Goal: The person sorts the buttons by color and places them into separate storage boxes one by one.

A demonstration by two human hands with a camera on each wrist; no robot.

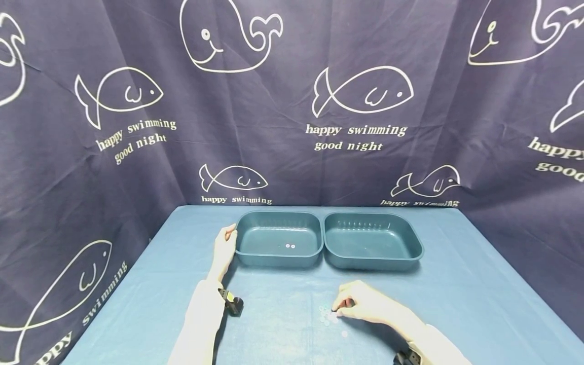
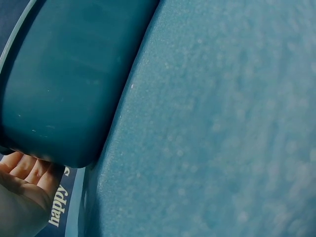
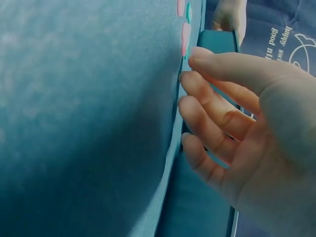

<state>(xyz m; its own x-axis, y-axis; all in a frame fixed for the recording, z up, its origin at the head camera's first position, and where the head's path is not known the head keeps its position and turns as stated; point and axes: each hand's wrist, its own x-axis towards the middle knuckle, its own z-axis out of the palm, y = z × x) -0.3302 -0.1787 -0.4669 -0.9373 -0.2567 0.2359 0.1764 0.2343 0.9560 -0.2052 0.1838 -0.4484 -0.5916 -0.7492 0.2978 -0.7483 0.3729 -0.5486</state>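
Two teal bins stand side by side. My left hand (image 1: 224, 248) holds the left end of the left bin (image 1: 278, 261), fingers against the outside of its end wall. In the left wrist view those fingers (image 2: 42, 175) show below the bin's wall (image 2: 64, 89); the thumb is mostly hidden. Two small pale round pieces (image 1: 290, 246) lie in that bin. Over a cluster of small flat translucent discs (image 1: 325, 317) on the table is my right hand (image 1: 362, 302), its fingers loosely bent. Its thumb tip is beside pink and green discs (image 3: 185, 38); no held piece shows between the fingertips.
The right bin (image 1: 374, 262) stands against the left one. A single pale disc (image 1: 344, 334) lies apart, nearer me. The blue cloth (image 1: 274, 309) covers the table, and a dark curtain (image 1: 292, 101) with fish drawings hangs behind and at both sides.
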